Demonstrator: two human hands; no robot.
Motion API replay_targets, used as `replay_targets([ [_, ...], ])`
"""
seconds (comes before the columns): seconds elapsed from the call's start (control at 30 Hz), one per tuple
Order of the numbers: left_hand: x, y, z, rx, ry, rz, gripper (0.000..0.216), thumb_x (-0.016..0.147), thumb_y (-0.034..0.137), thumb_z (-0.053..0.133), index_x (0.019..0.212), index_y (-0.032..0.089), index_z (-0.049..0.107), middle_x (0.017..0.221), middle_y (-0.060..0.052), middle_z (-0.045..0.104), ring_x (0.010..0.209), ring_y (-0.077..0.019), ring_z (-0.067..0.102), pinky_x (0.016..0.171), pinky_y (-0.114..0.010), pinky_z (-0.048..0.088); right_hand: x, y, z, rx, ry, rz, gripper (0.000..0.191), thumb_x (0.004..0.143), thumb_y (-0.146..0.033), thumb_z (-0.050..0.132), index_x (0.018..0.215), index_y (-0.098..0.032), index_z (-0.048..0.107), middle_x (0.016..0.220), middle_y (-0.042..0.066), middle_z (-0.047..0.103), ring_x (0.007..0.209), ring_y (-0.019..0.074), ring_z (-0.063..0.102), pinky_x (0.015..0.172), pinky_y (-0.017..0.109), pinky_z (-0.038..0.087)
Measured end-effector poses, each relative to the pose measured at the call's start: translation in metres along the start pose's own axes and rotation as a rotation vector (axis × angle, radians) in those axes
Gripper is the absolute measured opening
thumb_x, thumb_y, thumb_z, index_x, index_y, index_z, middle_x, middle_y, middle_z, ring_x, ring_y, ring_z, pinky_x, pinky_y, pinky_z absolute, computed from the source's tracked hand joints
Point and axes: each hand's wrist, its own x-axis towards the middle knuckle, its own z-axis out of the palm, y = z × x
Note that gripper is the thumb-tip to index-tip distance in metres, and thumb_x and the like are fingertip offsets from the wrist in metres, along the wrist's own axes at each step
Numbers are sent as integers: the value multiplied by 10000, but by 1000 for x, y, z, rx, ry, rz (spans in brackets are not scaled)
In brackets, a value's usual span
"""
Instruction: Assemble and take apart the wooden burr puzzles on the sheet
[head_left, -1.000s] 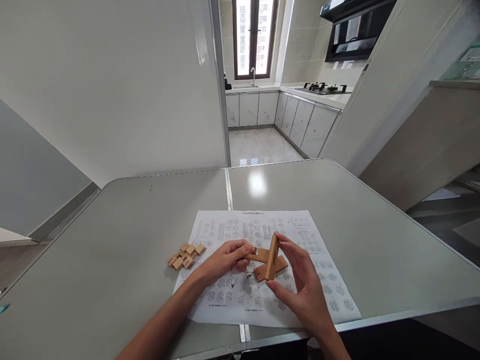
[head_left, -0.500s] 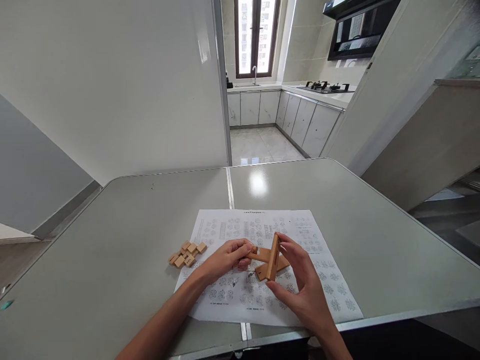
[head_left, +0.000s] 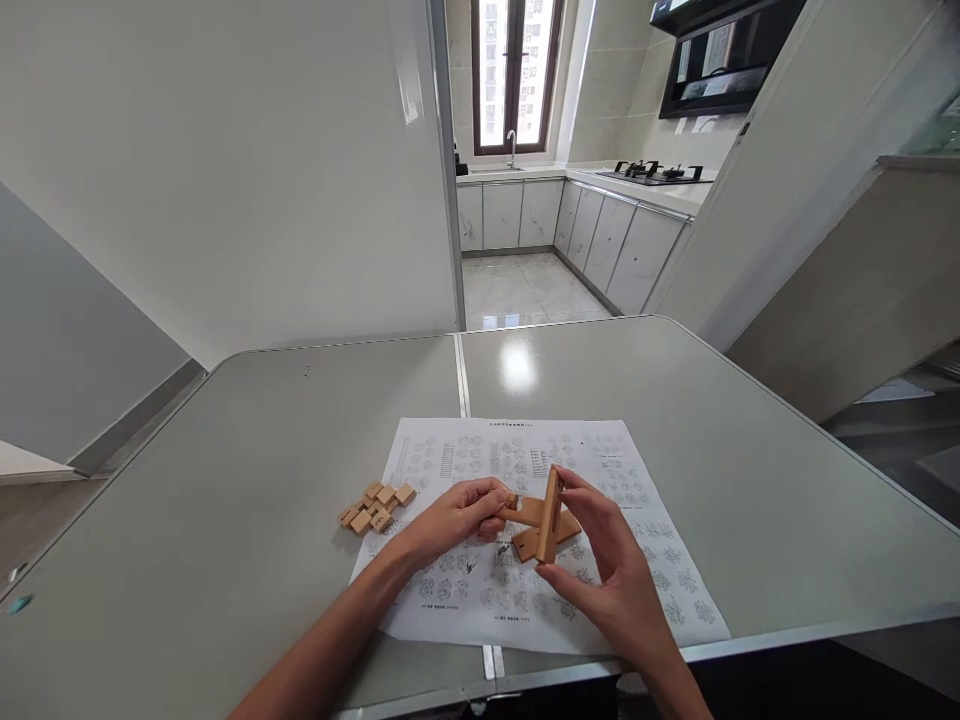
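My left hand (head_left: pixel 461 518) pinches the end of a wooden slat (head_left: pixel 523 515) between thumb and fingers; its grip hides that end. With thumb below and fingertips above, my right hand (head_left: pixel 611 565) holds a slotted wooden piece (head_left: pixel 549 520) on edge. The slat meets the left side of this piece; whether it enters the slot cannot be seen. Beneath them a flat wooden piece (head_left: pixel 524 544) shows on both sides of the slotted one. Under both hands lies a printed sheet (head_left: pixel 600 630) with rows of small line diagrams.
Left of my left hand, a cluster of small wooden blocks (head_left: pixel 380 506) rests partly on the sheet's edge. The grey table (head_left: pixel 262 480) has a metal seam (head_left: pixel 460 375) down its middle. A small teal object (head_left: pixel 20 604) lies at the far left edge.
The slotted piece in my right hand has tipped slightly more upright. Both hands keep their holds, and the whole view has shifted a little.
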Motion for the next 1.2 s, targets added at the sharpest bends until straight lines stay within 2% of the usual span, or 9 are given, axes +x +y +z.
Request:
replay_targets([
  [0.23,2,-1,3,27,48,26,466,960,639,594,892,187,505,660,75,413,586,-93,261,587,-258,260,-4,1,1,-126,68,-3,588,835,-306,849,1339,-339,549,1598,77,482,1511,360,403,1235,677,302],
  [0.53,0,0,5,51,20,34,449,969,623,588,899,184,521,660,74,409,591,-96,277,579,-250,255,-7,-4,0,13,37,57,588,824,-291,851,1329,-338,552,1607,68,478,1503,338,427,1207,611,405],
  [0.77,0,-1,6,65,38,50,448,980,622,572,913,182,526,663,70,422,595,-98,286,582,-254,247,-10,0,1,-72,75,20,570,830,-308,858,1311,-334,551,1600,75,488,1517,352,399,1228,675,327],
  [0.97,-1,0,8,64,29,45,475,957,653,580,898,186,515,657,75,411,588,-96,281,585,-257,234,-9,-1,1,-12,15,62,598,827,-316,862,1321,-338,525,1607,87,476,1504,345,422,1207,651,380],
  [1.2,-1,-3,7,91,52,64,470,968,649,564,919,183,531,674,65,425,607,-104,309,592,-256,258,-8,-1,5,-125,48,31,549,845,-316,848,1298,-341,538,1611,69,466,1515,341,401,1218,660,353],
])
